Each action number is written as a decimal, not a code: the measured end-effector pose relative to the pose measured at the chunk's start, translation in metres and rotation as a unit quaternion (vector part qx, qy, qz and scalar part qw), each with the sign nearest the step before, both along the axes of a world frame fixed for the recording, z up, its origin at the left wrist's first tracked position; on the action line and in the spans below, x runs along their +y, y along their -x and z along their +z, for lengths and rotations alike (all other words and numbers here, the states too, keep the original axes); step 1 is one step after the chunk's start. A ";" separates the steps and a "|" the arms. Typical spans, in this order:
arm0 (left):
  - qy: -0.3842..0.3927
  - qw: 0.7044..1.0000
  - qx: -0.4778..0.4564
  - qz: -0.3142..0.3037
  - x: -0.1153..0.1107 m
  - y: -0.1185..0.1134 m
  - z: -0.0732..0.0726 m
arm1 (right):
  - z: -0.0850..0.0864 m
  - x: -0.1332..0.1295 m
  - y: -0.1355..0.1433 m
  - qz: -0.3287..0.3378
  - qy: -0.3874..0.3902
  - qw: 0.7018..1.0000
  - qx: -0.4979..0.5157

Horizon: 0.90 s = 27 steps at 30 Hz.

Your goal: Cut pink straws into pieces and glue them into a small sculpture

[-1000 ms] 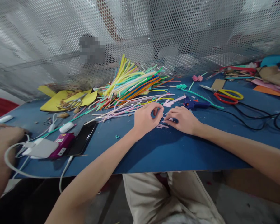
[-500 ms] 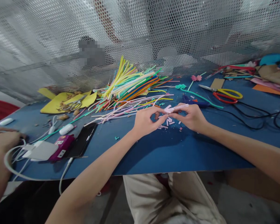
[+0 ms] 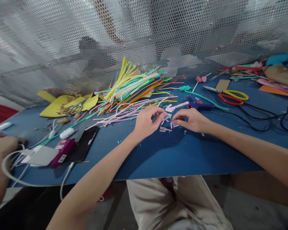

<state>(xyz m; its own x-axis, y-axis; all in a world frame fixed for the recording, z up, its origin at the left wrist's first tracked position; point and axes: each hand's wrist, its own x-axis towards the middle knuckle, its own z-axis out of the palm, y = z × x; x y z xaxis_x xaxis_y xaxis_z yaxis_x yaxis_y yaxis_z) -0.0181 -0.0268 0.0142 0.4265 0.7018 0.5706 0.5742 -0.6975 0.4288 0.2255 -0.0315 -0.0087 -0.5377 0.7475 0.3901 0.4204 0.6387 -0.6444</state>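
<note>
A pale pink pipe cleaner stem with a tufted end [image 3: 177, 106] lies on the blue table, just beyond my hands. My left hand [image 3: 150, 119] is closed, thumb and forefinger pinched together; whatever is between them is too small to make out. Close on its right, my right hand [image 3: 190, 119] has its thumb and fingertips drawn together, down at the short cut pink pieces [image 3: 165, 129] strewn between the hands. Behind the right hand sits a dark blue glue gun [image 3: 201, 105], partly covered by the pink stem's end.
A heap of coloured pipe cleaners [image 3: 136, 84] stands at the back. Scissors with red and yellow handles [image 3: 232, 97] and a black cord [image 3: 255, 126] are on the right. A phone [image 3: 84, 145], a purple box [image 3: 63, 151] and another person's hand [image 3: 6, 143] are on the left.
The pink stem, held between both hands before, now lies on the table farther back. Both hands have come down to the cut pieces, fingertips slightly apart from each other.
</note>
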 end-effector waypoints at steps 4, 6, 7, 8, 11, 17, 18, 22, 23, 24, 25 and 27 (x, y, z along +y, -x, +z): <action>0.003 1.000 0.010 -0.009 0.001 0.001 0.000 | -0.001 0.002 -0.001 0.000 0.002 1.000 -0.017; 0.004 1.000 0.019 -0.014 0.001 0.000 -0.001 | -0.001 0.001 0.000 -0.027 0.009 0.999 0.016; 0.003 1.000 0.024 -0.019 0.001 -0.001 -0.001 | 0.000 0.001 0.001 -0.038 0.010 0.999 0.031; 0.000 0.999 0.028 -0.025 0.000 -0.002 -0.001 | 0.001 0.000 0.002 -0.044 0.011 0.998 0.043; -0.008 0.999 0.034 -0.040 0.000 -0.003 -0.002 | 0.002 -0.001 0.005 -0.038 0.012 0.998 0.058; -0.022 0.998 0.037 -0.048 -0.001 -0.005 -0.005 | 0.001 -0.004 0.007 -0.031 0.068 0.992 0.097; -0.025 0.998 0.038 -0.052 -0.001 -0.005 -0.005 | 0.001 -0.004 0.008 -0.029 0.080 0.991 0.105; -0.024 0.996 0.059 -0.060 -0.002 -0.005 -0.006 | 0.002 -0.004 0.008 -0.017 0.094 0.991 0.096; -0.022 0.996 0.064 -0.060 -0.002 -0.004 -0.005 | 0.003 -0.004 0.008 -0.015 0.092 0.992 0.088; -0.019 0.996 0.067 -0.059 -0.002 -0.004 -0.005 | 0.004 -0.004 0.008 -0.013 0.087 0.993 0.078; -0.017 0.996 0.069 -0.059 -0.002 -0.004 -0.005 | 0.005 -0.004 0.008 -0.011 0.081 0.994 0.068; -0.016 0.996 0.068 -0.059 -0.003 -0.004 -0.005 | 0.006 -0.004 0.007 -0.006 0.068 0.997 0.048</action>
<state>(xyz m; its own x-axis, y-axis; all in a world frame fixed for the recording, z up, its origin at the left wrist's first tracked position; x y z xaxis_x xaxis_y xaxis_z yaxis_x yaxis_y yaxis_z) -0.0144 -0.0294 0.0088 0.5794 0.6252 0.5229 0.5387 -0.7752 0.3300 0.2184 -0.0356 -0.0031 -0.4937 0.8025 0.3351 0.3587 0.5389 -0.7621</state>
